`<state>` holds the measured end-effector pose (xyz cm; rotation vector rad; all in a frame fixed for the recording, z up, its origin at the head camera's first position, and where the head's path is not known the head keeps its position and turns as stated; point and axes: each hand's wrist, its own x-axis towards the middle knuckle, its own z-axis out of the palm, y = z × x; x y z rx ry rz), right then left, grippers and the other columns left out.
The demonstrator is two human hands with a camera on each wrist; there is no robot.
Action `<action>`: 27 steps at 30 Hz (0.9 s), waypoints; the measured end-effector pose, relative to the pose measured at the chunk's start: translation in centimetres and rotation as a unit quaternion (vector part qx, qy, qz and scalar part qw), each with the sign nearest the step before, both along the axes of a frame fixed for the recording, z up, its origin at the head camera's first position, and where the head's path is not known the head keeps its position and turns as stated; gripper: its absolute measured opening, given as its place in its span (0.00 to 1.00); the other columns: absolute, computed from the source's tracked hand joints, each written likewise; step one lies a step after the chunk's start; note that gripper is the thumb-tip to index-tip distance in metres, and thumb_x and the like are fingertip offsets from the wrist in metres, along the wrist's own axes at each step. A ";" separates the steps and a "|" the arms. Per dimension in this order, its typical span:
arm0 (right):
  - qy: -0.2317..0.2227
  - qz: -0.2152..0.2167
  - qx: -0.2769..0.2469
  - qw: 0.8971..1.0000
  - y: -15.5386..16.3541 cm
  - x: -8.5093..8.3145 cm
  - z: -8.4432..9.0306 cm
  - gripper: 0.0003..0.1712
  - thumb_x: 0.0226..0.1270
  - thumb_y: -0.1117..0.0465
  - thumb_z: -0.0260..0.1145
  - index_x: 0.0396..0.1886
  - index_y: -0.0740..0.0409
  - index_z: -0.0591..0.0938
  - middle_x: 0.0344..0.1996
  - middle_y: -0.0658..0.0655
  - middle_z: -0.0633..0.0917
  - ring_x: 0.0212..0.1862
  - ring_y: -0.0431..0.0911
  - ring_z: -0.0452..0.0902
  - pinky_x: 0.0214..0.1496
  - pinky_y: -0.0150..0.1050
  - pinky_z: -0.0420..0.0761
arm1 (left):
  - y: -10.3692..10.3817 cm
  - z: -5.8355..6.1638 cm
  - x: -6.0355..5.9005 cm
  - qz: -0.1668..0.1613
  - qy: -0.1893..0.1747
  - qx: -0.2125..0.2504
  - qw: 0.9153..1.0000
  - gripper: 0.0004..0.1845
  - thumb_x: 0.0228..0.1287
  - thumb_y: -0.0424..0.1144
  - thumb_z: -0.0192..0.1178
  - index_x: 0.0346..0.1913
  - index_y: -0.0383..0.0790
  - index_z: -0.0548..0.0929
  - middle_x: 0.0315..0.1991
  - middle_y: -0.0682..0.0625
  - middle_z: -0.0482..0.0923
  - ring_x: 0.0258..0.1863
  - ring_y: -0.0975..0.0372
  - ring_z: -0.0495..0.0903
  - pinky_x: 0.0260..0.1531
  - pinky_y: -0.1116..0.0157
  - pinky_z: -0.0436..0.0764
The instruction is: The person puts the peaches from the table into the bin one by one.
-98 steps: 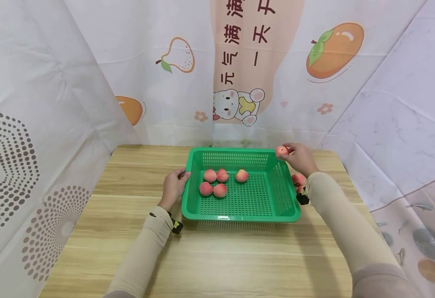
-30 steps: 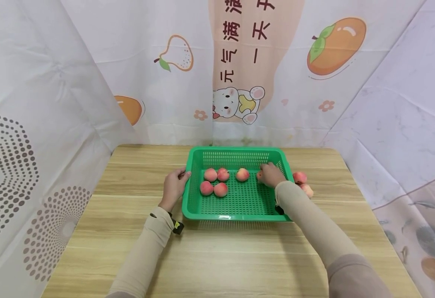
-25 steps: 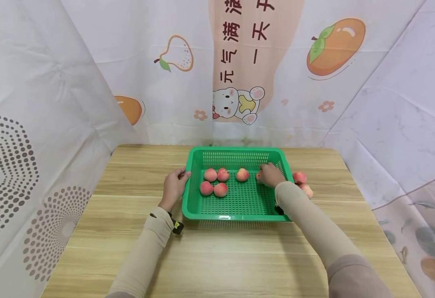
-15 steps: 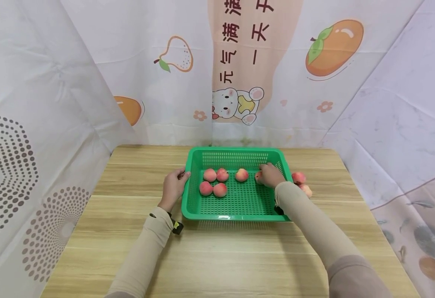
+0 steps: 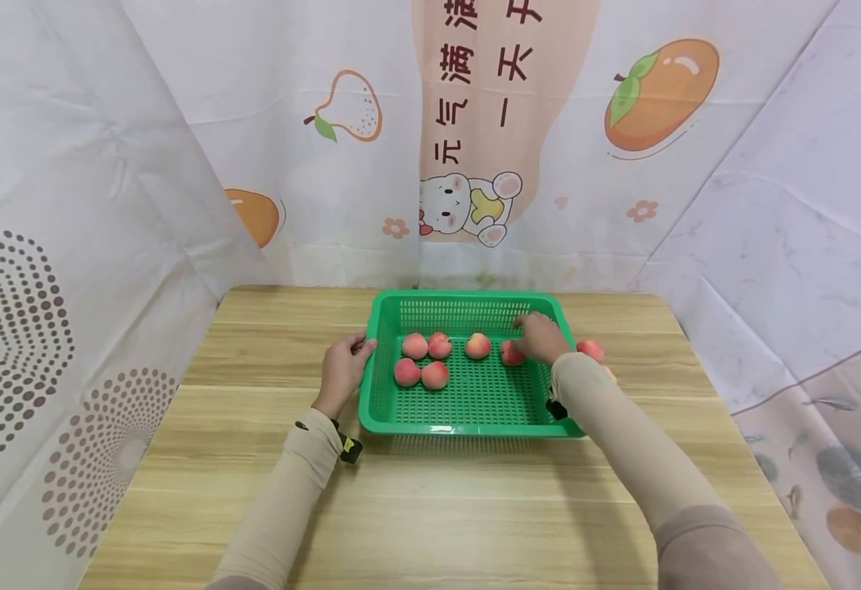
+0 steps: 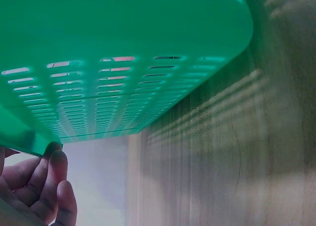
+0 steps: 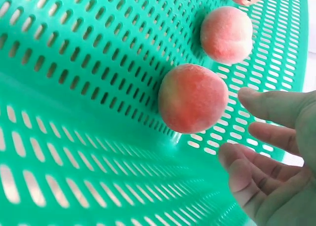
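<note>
My left hand pinches the left rim of a green plastic basket; in the left wrist view its fingers curl up under the rim. My right hand is inside the basket at the back right, just above a red peach. In the right wrist view that peach sits on the slotted floor near the wall, apart from the spread fingers. To its left lies another peach. Several more peaches, one of them a back-row peach, are grouped at the basket's left.
Outside the basket's right wall lies a loose peach, with another partly hidden behind the right sleeve. The basket stands on a wood-grain table. Printed curtains hang behind and at both sides.
My right hand carried a peach from over the right rim down into the basket, then let go and lifted slightly to the right. My left hand stays on the rim.
</note>
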<state>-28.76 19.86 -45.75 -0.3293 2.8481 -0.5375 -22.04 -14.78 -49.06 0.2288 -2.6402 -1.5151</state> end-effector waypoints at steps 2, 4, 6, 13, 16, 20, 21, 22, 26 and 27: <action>-0.002 -0.007 -0.006 1.000 0.1 0.0 0.3 0.25 0.67 0.61 0.64 0.62 0.67 0.76 0.60 0.70 0.76 0.60 0.63 0.73 0.57 0.56 0.77 | 0.0 0.0 0.0 0.000 -0.001 0.001 1.000 0.22 0.71 0.45 0.57 0.60 0.34 0.79 0.48 0.40 0.85 0.45 0.53 0.83 0.43 0.57 0.82; 0.008 -0.008 -0.006 1.000 0.2 -0.1 0.6 0.25 0.67 0.60 0.64 0.61 0.68 0.76 0.58 0.70 0.78 0.55 0.62 0.76 0.54 0.54 0.78 | 0.0 0.1 0.1 -0.001 -0.002 0.000 1.000 0.23 0.71 0.46 0.57 0.60 0.34 0.79 0.49 0.40 0.84 0.46 0.53 0.83 0.43 0.57 0.82; 0.023 -0.005 -0.009 1.000 0.4 -0.2 0.9 0.24 0.68 0.60 0.64 0.59 0.69 0.77 0.54 0.71 0.80 0.51 0.61 0.78 0.51 0.54 0.79 | 0.0 0.1 0.1 -0.001 -0.003 0.001 1.000 0.23 0.71 0.46 0.57 0.61 0.34 0.79 0.49 0.40 0.84 0.46 0.53 0.83 0.43 0.57 0.82; 0.045 -0.020 -0.026 0.998 1.5 -0.5 2.7 0.21 0.72 0.60 0.59 0.58 0.69 0.78 0.48 0.70 0.83 0.47 0.60 0.81 0.47 0.54 0.80 | 0.0 0.0 0.1 -0.001 -0.004 -0.006 1.000 0.23 0.71 0.46 0.57 0.61 0.34 0.78 0.49 0.40 0.84 0.46 0.53 0.83 0.43 0.57 0.82; 0.052 -0.030 -0.038 0.997 2.2 -0.6 3.3 0.20 0.74 0.61 0.54 0.57 0.69 0.78 0.47 0.71 0.83 0.42 0.59 0.81 0.45 0.54 0.79 | -0.1 -0.1 0.0 -0.001 -0.005 -0.007 1.000 0.23 0.71 0.47 0.57 0.61 0.34 0.78 0.49 0.41 0.84 0.45 0.53 0.83 0.43 0.57 0.82; 0.061 -0.045 -0.047 0.996 3.3 -0.6 3.8 0.20 0.75 0.62 0.49 0.56 0.70 0.78 0.47 0.71 0.82 0.39 0.57 0.78 0.43 0.53 0.77 | -0.1 0.0 0.0 0.001 -0.002 -0.012 1.000 0.23 0.71 0.46 0.57 0.61 0.34 0.79 0.48 0.40 0.84 0.45 0.54 0.83 0.42 0.58 0.82; 0.062 -0.049 -0.046 0.996 3.6 -0.6 3.9 0.20 0.75 0.62 0.49 0.56 0.70 0.78 0.47 0.72 0.82 0.39 0.58 0.78 0.43 0.53 0.77 | -0.1 0.0 0.0 0.001 -0.001 -0.014 1.000 0.23 0.71 0.46 0.57 0.60 0.34 0.79 0.48 0.40 0.84 0.45 0.54 0.83 0.42 0.59 0.82; 0.062 -0.053 -0.045 0.996 3.9 -0.6 3.9 0.20 0.75 0.62 0.49 0.56 0.70 0.78 0.46 0.71 0.82 0.39 0.58 0.78 0.43 0.53 0.77 | -0.1 0.0 0.0 0.001 0.000 -0.014 1.000 0.23 0.71 0.46 0.57 0.60 0.34 0.79 0.48 0.40 0.84 0.45 0.54 0.83 0.42 0.59 0.82; 0.067 -0.066 -0.038 0.995 5.2 -0.5 3.8 0.20 0.74 0.62 0.49 0.54 0.70 0.78 0.48 0.72 0.82 0.43 0.61 0.79 0.46 0.55 0.78 | -0.1 0.0 -0.1 0.002 0.000 -0.008 1.000 0.22 0.71 0.46 0.57 0.60 0.34 0.79 0.48 0.40 0.85 0.45 0.53 0.83 0.42 0.59 0.82; 0.064 -0.070 -0.037 0.995 5.5 -0.5 3.8 0.20 0.74 0.62 0.49 0.54 0.70 0.78 0.49 0.72 0.81 0.45 0.62 0.79 0.47 0.56 0.77 | -0.1 -0.1 -0.1 0.001 0.001 -0.008 1.000 0.22 0.71 0.46 0.57 0.60 0.34 0.79 0.48 0.40 0.85 0.45 0.54 0.83 0.42 0.59 0.82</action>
